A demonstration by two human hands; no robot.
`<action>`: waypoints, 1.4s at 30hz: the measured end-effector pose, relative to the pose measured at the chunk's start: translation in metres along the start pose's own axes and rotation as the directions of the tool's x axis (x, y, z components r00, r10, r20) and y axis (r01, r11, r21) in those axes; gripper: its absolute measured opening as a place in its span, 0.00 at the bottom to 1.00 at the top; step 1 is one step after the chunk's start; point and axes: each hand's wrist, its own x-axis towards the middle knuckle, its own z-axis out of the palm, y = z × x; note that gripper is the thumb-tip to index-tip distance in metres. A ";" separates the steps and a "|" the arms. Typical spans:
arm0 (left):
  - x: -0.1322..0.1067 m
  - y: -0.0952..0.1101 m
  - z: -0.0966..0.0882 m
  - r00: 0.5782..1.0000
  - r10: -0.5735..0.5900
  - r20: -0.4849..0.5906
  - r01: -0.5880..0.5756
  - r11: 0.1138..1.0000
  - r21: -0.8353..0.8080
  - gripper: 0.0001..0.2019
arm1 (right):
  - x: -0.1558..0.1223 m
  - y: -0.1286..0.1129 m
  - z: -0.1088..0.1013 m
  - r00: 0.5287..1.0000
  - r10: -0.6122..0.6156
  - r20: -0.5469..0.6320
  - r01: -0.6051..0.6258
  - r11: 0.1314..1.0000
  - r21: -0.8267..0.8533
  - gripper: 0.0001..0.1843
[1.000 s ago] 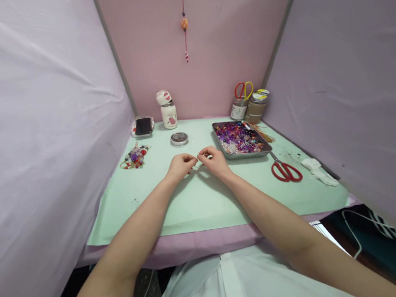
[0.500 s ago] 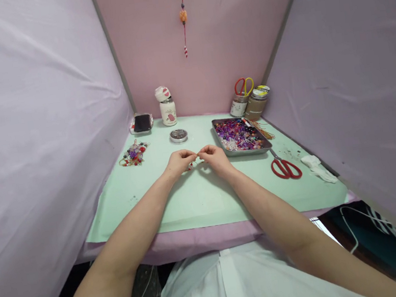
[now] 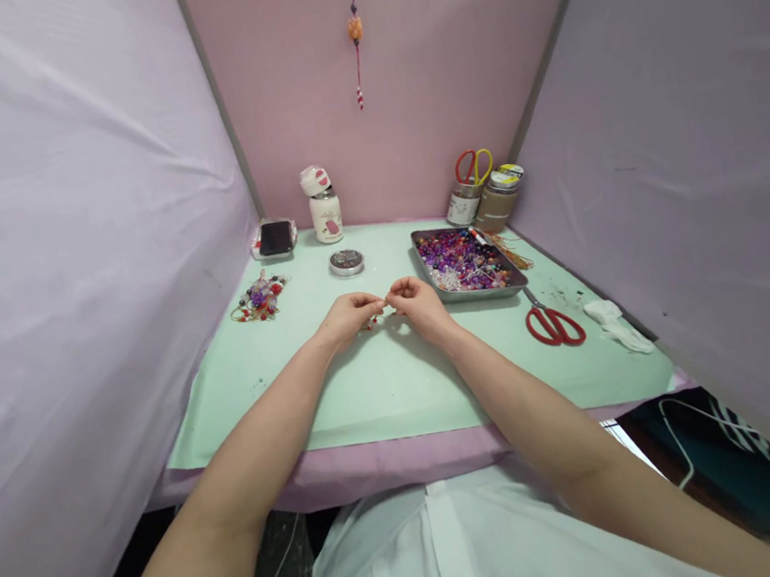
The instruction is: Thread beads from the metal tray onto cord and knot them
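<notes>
My left hand [image 3: 353,316] and my right hand [image 3: 416,305] meet fingertip to fingertip above the middle of the mat, both closed in a pinch. Between and below them shows a thin beaded string [image 3: 371,323] with small red beads; its ends are hidden in the fingers. Just right of my right hand lies a metal tray [image 3: 480,295] full of purple, clear and orange beads. A small round tin [image 3: 346,262] of tiny dark pieces stands beyond my left hand. To its left sits a heap of beaded strings [image 3: 262,297].
Red-handled scissors [image 3: 554,325] lie right of the tray, beside a crumpled white tissue [image 3: 618,327]. At the back stand a white bottle [image 3: 326,216], a phone [image 3: 276,238], a jar holding scissors [image 3: 463,204] and a brown jar [image 3: 499,202]. A beaded pendant [image 3: 355,31] hangs on the pink wall.
My right hand has lifted slightly and its fingers have shifted at the pinch. My left hand stays nearly in place, and the red beads have moved a little under it.
</notes>
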 end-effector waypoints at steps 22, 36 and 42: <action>-0.003 0.009 0.001 0.999 0.006 -0.042 -0.010 0.993 -0.119 0.11 | 0.000 -0.004 -0.006 0.994 0.051 0.100 -0.042 0.995 -0.086 0.12; -0.001 0.005 0.001 0.998 0.013 -0.065 -0.015 0.999 -0.031 0.10 | -0.002 -0.004 -0.004 0.993 0.044 0.107 -0.041 0.998 -0.038 0.14; -0.006 0.011 0.005 0.996 -0.027 -0.082 0.026 0.999 -0.019 0.10 | -0.002 -0.005 -0.001 0.993 0.078 0.093 -0.077 0.997 -0.016 0.10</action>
